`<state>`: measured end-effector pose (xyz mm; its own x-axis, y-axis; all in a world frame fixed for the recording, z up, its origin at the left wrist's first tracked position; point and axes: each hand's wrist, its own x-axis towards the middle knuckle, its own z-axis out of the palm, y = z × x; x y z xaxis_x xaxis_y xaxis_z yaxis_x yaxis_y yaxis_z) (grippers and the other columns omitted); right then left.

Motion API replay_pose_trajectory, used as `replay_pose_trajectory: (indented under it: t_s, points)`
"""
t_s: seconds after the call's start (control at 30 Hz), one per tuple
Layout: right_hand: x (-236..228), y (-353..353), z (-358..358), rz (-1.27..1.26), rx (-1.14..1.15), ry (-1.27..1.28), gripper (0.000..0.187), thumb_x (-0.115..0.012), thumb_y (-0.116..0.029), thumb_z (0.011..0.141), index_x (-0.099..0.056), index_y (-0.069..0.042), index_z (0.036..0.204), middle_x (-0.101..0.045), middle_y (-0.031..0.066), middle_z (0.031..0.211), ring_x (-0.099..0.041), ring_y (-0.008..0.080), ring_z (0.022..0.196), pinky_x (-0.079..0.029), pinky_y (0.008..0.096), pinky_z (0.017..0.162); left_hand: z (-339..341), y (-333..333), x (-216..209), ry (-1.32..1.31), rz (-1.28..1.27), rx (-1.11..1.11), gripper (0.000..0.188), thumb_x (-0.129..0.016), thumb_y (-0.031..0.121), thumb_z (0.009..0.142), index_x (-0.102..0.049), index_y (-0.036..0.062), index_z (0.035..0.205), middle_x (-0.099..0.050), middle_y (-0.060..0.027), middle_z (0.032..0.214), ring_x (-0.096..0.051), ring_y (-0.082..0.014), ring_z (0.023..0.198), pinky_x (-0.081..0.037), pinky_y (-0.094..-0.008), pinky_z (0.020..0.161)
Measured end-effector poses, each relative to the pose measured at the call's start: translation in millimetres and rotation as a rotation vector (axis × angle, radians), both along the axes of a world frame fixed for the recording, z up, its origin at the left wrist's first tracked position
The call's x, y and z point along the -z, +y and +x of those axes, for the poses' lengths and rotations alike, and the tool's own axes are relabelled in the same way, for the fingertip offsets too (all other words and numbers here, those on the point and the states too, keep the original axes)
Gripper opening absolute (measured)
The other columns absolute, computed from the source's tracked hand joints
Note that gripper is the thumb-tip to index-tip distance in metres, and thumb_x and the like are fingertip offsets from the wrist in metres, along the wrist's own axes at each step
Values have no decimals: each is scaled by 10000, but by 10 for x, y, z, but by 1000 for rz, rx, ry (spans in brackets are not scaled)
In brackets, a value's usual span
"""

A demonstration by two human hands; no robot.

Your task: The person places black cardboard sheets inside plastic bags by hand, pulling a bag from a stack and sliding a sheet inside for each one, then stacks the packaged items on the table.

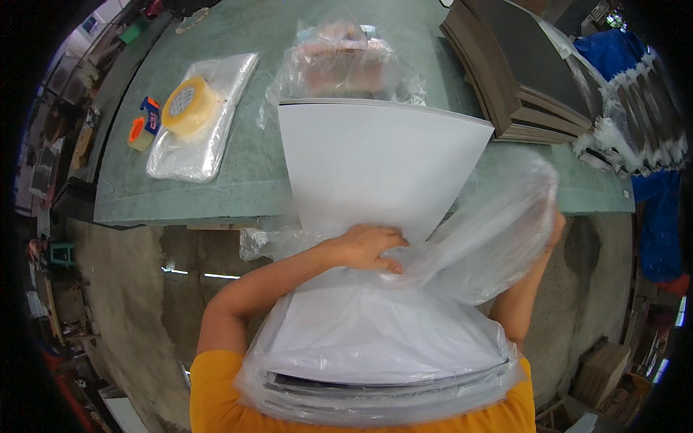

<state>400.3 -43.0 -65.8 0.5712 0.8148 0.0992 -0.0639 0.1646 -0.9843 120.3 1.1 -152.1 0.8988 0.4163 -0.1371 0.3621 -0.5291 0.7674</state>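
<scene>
While clear plastic [498,242] is covering the near end of the white boards [382,162], the left hand [367,247] is lying on it, thumb and fingers apart

The white boards are extending over the green table [253,173], their near end reaching toward the person's orange shirt [222,379]. Right of the boards, the plastic is billowing up and mostly hiding the right hand [556,225], so I cannot tell whether it is clamping anything. Left of the boards, a tape roll [188,108] is lying on a folded plastic pile [229,108], a small dispenser [150,114] sitting near it. Beyond the boards a crumpled bag [343,65] is lying, and to their far right a dark stack [530,65] is resting
</scene>
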Motion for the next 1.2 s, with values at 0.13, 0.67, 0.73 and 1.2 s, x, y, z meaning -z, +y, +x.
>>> replay_pose_trajectory:
  t_s: [0.13, 0.67, 0.73, 1.2]
  points:
    - [-206, 30, 296, -54, 407, -594, 294, -555, -245, 799, -570, -6, 969, -572, 51, 812, -543, 152, 744, -437, 233, 655, -333, -130, 501, 246, -110, 20, 432, -533, 394, 775, -535, 48, 1033, -536, -160, 999, -489, -307, 960, -385, -380, 810]
    - [-182, 301, -1243, -177, -781, 392, 206, -653, -195, 733, -574, -15, 794, -574, 22, 682, -517, 86, 571, -423, 218, 511, -206, 163, -1346, -600, -538, -613, 132, -576, 118, 756, -498, 12, 749, -498, -9, 654, -443, -69, 588, -350, -222, 516]
    - [-141, 325, -1227, -151, -861, 544, 215, -649, -186, 738, -568, 0, 808, -581, 41, 706, -518, 90, 575, -423, 225, 510, -146, 151, -1354, -375, -347, -437, 196, -594, 185, 772, -499, 17, 800, -506, -2, 677, -444, -55, 592, -345, -200, 518]
    - [-371, 244, -1007, -69, -989, 354, 136, -590, -114, 777, -562, 12, 734, -580, 83, 645, -564, 150, 577, -459, 251, 524, -886, 219, -1319, -758, 85, -1030, 126, -467, -35, 652, -514, 38, 743, -514, -47, 663, -501, -122, 632, -440, -242, 584]
